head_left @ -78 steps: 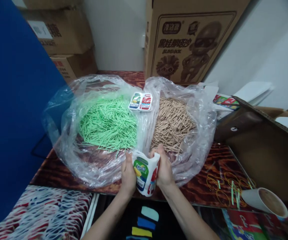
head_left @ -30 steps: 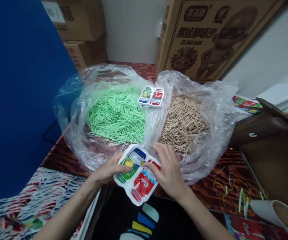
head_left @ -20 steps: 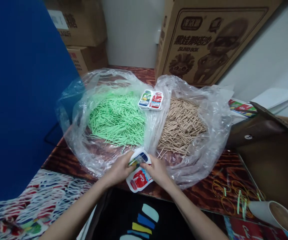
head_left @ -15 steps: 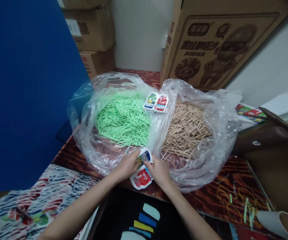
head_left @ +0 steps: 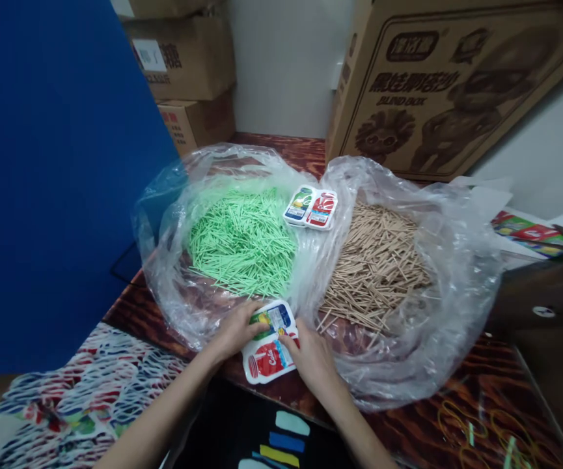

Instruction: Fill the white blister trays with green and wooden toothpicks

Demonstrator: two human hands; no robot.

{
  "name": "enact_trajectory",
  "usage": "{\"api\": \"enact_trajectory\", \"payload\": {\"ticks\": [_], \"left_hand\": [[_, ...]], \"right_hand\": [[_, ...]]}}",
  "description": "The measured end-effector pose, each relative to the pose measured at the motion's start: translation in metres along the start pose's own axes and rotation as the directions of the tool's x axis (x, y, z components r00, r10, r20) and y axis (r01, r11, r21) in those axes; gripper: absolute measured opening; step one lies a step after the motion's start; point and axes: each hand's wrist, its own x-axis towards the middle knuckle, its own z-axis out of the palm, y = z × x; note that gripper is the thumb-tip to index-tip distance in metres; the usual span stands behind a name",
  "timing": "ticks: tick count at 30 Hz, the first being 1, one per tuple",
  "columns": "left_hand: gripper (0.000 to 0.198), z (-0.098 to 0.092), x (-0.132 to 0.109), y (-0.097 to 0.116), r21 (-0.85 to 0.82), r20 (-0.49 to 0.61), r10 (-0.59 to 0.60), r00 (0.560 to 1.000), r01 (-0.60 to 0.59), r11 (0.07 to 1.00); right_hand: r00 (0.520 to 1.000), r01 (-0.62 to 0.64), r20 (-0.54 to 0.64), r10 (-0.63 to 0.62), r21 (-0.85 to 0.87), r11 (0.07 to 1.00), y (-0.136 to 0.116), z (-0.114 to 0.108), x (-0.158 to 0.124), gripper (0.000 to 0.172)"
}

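Observation:
Near the table's front edge I hold a white two-part candy pack [head_left: 267,362], its label printed with a green lemon jar and a red cola jar. My left hand [head_left: 235,332] pinches its left side, the thumb lying on the green half. My right hand [head_left: 314,355] grips the right side, thumb pressed on the label near the middle. Beyond my hands lie a pile of thin green sticks [head_left: 243,244] and a pile of thin brown sticks [head_left: 376,267], each in a spread clear plastic bag. Similar white packs [head_left: 311,207], apparently stacked, rest between the piles.
A big printed carton [head_left: 408,91] stands behind the bags, with stacked cartons [head_left: 188,65] at the back left. A blue panel [head_left: 56,182] fills the left side. Several white net-like pieces [head_left: 100,384] lie low left. Yellow rubber bands [head_left: 461,423] lie at front right.
The pack in my hands has turned to show more of its label, and my left hand has shifted left along it. The view has moved slightly.

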Motion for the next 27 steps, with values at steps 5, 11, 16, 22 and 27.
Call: {"api": "enact_trajectory", "payload": {"ticks": [5, 11, 16, 22, 27], "left_hand": [[0.025, 0.0, 0.004, 0.005, -0.035, -0.004, -0.038, 0.999, 0.038, 0.999], [0.018, -0.004, 0.009, 0.01, -0.012, 0.042, -0.089, 0.995, 0.09, 0.996], [0.023, -0.002, 0.008, 0.007, -0.047, 0.025, -0.062, 0.998, 0.063, 0.997], [0.029, 0.018, -0.007, 0.006, -0.031, -0.21, -0.039, 0.977, 0.033, 0.999], [0.032, 0.039, -0.017, -0.002, 0.171, -0.381, 0.151, 0.912, -0.091, 0.981]], "right_hand": [[0.996, 0.034, 0.08, -0.03, -0.053, 0.998, 0.003, -0.004, 0.013, 0.026], [0.991, 0.072, 0.12, -0.066, -0.05, 0.996, 0.011, -0.006, 0.003, 0.02], [0.976, 0.132, 0.181, -0.121, -0.049, 0.99, 0.02, -0.004, 0.003, 0.017], [0.968, 0.196, 0.16, -0.192, -0.013, 0.98, 0.027, -0.001, 0.015, 0.015], [0.972, 0.183, 0.154, -0.177, -0.024, 0.983, 0.027, 0.0, 0.009, 0.022]]}}
